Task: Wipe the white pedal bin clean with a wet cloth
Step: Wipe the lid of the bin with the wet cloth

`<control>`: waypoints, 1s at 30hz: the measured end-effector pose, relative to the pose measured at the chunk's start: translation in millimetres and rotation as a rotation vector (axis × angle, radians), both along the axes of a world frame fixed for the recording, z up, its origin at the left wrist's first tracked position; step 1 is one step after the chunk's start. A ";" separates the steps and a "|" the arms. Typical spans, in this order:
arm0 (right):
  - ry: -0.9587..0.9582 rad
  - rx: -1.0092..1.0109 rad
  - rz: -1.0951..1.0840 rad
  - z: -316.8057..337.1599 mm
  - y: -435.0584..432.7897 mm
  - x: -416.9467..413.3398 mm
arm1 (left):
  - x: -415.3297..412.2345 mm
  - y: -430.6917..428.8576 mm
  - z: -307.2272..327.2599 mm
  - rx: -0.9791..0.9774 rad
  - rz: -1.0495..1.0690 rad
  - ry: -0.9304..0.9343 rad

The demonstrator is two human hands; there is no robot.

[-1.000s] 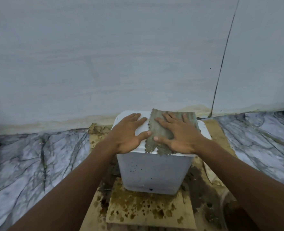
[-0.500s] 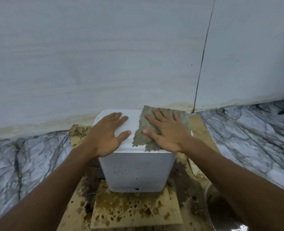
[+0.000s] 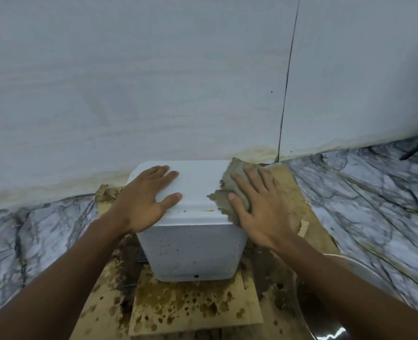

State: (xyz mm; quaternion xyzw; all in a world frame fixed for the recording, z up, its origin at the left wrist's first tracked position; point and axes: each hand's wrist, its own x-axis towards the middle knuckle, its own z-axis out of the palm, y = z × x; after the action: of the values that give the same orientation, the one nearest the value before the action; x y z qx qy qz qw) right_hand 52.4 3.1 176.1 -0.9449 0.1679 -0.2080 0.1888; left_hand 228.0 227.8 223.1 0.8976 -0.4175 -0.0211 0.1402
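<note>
Resting flat on the bin [image 3: 195,187]: left hand [image 3: 145,200], right hand [image 3: 259,207] atop cloth [image 3: 230,190].

cloth [image 3: 230,192]: part under right hand [image 3: 264,217] | basin [image 3: 313,322]: cut off by frame edge

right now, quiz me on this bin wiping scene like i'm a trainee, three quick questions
1. True or false: the left hand lies flat on the bin lid.
2. The right hand presses the cloth on the lid's: A) left side B) middle C) right side.
3. What marks the bin's front wall?
Key: 1 true; 2 C; 3 dark specks.
</note>
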 end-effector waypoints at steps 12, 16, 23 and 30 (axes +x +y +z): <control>0.187 -0.055 0.214 26.5 -29.9 33.0 | 2.5 -6.7 1.7 0.007 0.004 -0.001; 0.148 0.133 0.041 25.2 -35.6 30.8 | 0.8 -7.8 2.9 0.008 0.008 0.012; 0.162 -0.055 0.069 19.9 5.6 17.6 | -4.0 0.5 7.9 -0.017 0.013 0.037; 0.153 -0.269 0.290 17.8 34.8 17.9 | -6.5 0.0 16.1 -0.160 0.091 0.159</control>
State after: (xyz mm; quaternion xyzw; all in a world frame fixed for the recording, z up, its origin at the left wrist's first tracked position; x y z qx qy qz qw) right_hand 70.3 37.9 193.8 -0.9889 0.0148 -0.1269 0.0757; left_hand 221.6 227.8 239.1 0.8970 -0.3644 -0.0525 0.2446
